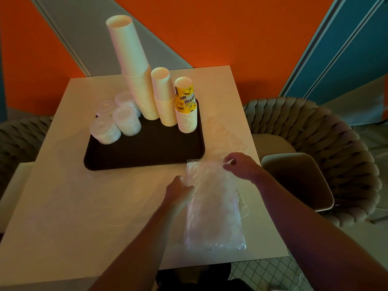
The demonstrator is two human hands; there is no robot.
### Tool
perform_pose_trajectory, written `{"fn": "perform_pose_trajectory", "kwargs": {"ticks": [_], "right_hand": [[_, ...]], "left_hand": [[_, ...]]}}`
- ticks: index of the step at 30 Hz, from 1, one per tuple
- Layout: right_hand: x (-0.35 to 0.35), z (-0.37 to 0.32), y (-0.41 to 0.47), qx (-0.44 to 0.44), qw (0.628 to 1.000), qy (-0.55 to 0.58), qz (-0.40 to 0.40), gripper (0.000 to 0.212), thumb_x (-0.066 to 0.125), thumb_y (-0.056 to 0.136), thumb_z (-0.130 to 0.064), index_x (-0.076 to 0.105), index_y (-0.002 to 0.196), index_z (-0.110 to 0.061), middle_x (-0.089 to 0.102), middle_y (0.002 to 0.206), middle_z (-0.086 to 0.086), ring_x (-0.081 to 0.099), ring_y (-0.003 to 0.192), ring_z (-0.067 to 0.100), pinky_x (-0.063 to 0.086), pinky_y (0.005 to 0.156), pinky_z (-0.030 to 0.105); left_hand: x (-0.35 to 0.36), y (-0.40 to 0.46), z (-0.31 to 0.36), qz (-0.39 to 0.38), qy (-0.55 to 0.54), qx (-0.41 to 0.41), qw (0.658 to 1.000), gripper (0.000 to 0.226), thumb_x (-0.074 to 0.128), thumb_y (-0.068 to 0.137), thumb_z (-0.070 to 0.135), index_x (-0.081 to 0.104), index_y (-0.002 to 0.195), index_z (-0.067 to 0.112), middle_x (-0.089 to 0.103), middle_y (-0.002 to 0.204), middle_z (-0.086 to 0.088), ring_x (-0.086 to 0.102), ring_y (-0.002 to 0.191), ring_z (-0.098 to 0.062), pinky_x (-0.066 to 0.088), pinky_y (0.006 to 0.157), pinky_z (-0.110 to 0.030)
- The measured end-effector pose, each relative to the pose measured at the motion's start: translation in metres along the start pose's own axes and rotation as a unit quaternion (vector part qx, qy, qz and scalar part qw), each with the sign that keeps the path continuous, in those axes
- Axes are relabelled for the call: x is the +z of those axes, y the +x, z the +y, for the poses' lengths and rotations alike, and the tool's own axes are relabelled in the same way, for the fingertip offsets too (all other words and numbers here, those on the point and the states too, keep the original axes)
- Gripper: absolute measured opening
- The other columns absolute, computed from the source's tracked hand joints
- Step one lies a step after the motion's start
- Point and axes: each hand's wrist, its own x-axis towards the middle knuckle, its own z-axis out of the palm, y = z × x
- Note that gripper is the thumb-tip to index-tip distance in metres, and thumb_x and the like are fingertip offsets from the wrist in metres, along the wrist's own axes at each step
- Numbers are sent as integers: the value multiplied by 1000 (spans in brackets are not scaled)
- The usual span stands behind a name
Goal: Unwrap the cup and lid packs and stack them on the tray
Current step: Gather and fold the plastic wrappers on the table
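Observation:
A dark tray (144,152) on the white table (84,206) carries three upside-down cup stacks: a tall white one (134,68), a shorter white one (164,97) and a yellow printed one (186,106). Several clear lid stacks (117,120) stand on the tray's left side. A clear plastic wrapper (214,206) lies flat on the table in front of the tray's right corner. My left hand (178,190) grips the wrapper's left edge. My right hand (239,164) pinches its far right corner.
Another flat clear wrapper (226,133) lies on the table right of the tray. A white bin (298,181) stands on the floor at the table's right edge, with a woven chair (315,133) behind it. Another woven chair (19,139) sits at left.

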Motion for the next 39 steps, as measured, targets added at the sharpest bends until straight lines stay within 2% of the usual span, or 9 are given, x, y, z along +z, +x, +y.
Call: {"fn": "perform_pose_trajectory", "kwargs": {"ticks": [3,8,11,19,21,23,27,34,39], "right_hand": [[1,2,-15,7,999,-20,44,39,74,90,-28,60,123,-12,59,87,1,57,85,19,38,75,25],[23,11,-52,88,995,-34,27,53,75,88,-36,56,130,-11,69,116,12,65,110,29,48,90,33],[34,11,-61,112,993,-43,23,55,75,88,-35,54,131,-7,69,121,12,66,109,29,52,90,35],[42,11,-65,125,987,-69,70,42,74,90,-30,56,121,-9,70,114,12,67,106,31,53,88,36],[43,12,-66,125,987,-60,78,42,76,89,-29,57,121,-10,70,113,11,66,106,30,52,88,35],[43,13,-67,125,987,-51,82,41,76,88,-26,58,120,-10,71,112,10,66,107,30,50,87,34],[42,18,-67,122,989,-20,76,43,79,85,-26,59,120,-11,71,110,9,65,105,29,52,86,35],[18,13,-80,62,985,126,99,73,89,74,-41,53,134,-17,61,119,0,61,106,18,47,82,29],[-1,-12,-90,79,903,413,-91,57,84,75,-32,67,123,-7,75,113,12,73,104,30,56,96,51]], "left_hand": [[0,3,4,2,0,-32,999,61,63,87,21,45,145,10,55,137,-9,53,99,-17,41,68,-24],[2,8,4,-16,50,-53,997,35,63,83,25,64,112,5,68,101,-8,63,81,-17,36,49,-23],[6,7,6,-19,56,-61,996,28,63,87,24,65,106,4,64,91,-7,57,70,-13,35,48,-23],[11,8,16,-49,-3,-78,996,31,69,84,20,62,105,-1,50,71,-5,50,67,-18,35,51,-25],[13,9,16,-57,-20,-61,996,32,72,82,18,58,105,3,54,82,-5,53,77,-20,42,57,-27],[17,8,13,-79,-50,-49,994,38,75,80,15,59,113,6,64,103,-8,62,94,-24,54,79,-35],[24,0,6,-126,-95,-20,987,39,68,88,3,62,126,4,68,118,-11,64,109,-29,50,100,-42],[-10,-27,14,-204,-237,24,950,28,74,87,11,69,114,14,77,104,-7,74,97,-27,57,90,-47],[-42,-35,24,-215,-295,54,930,34,72,84,5,68,118,8,76,108,-11,74,97,-26,59,78,-38]]}}
